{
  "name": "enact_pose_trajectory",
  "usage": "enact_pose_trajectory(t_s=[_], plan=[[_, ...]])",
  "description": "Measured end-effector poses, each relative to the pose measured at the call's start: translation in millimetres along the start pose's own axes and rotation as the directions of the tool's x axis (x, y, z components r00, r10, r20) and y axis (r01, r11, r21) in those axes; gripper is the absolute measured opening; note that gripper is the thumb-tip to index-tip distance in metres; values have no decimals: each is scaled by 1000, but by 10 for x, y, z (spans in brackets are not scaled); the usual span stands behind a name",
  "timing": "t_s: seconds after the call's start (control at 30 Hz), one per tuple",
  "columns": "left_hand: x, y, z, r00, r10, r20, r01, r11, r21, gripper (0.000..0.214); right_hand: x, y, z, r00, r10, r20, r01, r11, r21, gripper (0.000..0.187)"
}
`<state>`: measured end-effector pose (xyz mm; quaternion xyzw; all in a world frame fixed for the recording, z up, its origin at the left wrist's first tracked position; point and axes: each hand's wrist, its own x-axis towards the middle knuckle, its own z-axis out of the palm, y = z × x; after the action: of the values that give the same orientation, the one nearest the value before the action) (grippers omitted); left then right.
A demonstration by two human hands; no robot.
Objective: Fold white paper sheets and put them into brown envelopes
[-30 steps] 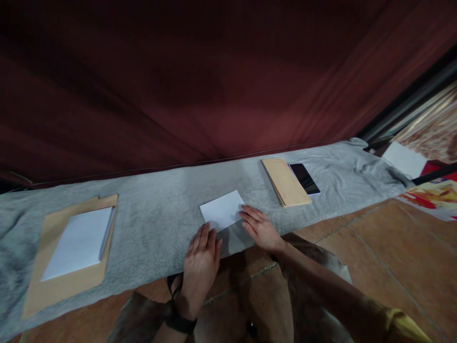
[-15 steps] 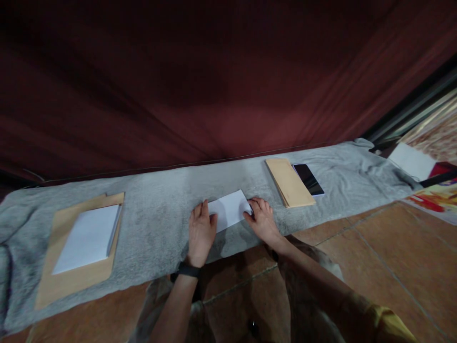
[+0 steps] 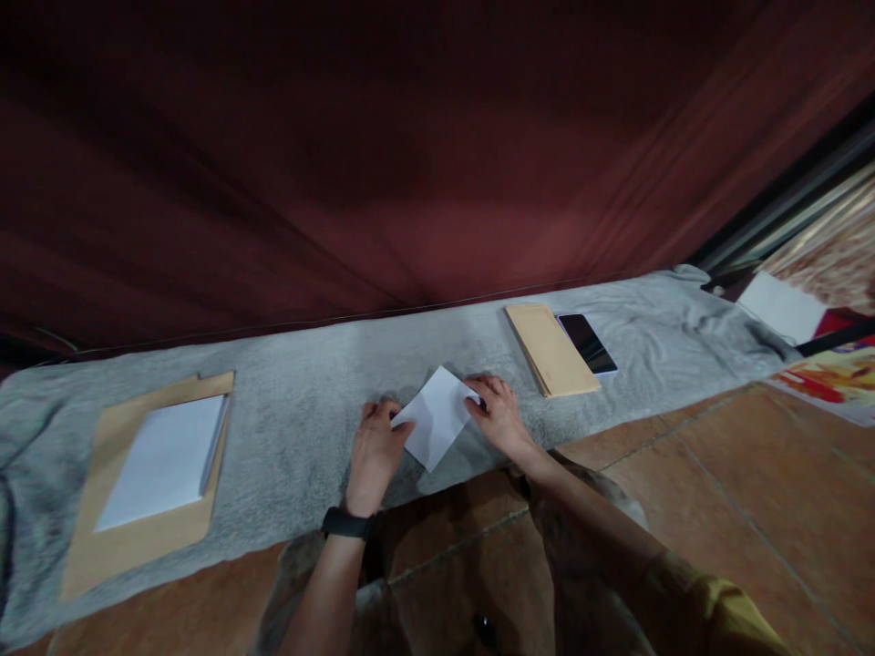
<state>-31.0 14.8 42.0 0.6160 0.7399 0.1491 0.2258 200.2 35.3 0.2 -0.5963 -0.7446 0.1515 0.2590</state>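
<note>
A folded white sheet of paper (image 3: 436,419) is held just above the grey cloth (image 3: 307,401), turned so that one corner points toward me. My left hand (image 3: 373,453) pinches its left corner. My right hand (image 3: 498,415) grips its right corner with curled fingers. A black band sits on my left wrist.
A stack of white paper (image 3: 164,460) lies on a brown folder (image 3: 116,538) at the left. A pile of tan envelopes (image 3: 550,348) and a black phone (image 3: 586,343) lie at the right. A dark red curtain hangs behind. Brown floor tiles run below the cloth's edge.
The sheet lay flat under my fingers; now both hands have pinched its corners, lifted it and turned it. My left hand moved forward to reach it.
</note>
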Motion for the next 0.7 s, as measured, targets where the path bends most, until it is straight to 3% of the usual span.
enact_pose_trajectory(t_s=[0.13, 0.23, 0.33, 0.47, 0.6, 0.7], plan=[[-9, 16, -39, 997, -40, 66, 45, 997, -69, 5, 22, 1, 7, 1000, -12, 5, 12, 998, 57, 33], [-2, -19, -25, 992, -109, 67, 123, 952, -281, 12, 20, -7, 18, 1000, -14, -17, 15, 996, 88, 37], [-6, -65, 16, 979, -177, 101, 204, 818, -539, 13, 12, -18, 31, 999, -26, -42, 31, 992, 126, 41], [-46, -79, 79, 974, -178, 141, 224, 649, -727, 18, 12, -39, 27, 996, -56, -65, 66, 985, 160, 42], [-101, -49, 133, 967, -177, 184, 245, 439, -865, 30, -12, -112, -17, 992, -121, -47, 127, 980, 151, 43], [-134, -19, 172, 958, -196, 210, 268, 344, -900, 32, -96, -222, -38, 971, -238, 25, 233, 964, 126, 44]])
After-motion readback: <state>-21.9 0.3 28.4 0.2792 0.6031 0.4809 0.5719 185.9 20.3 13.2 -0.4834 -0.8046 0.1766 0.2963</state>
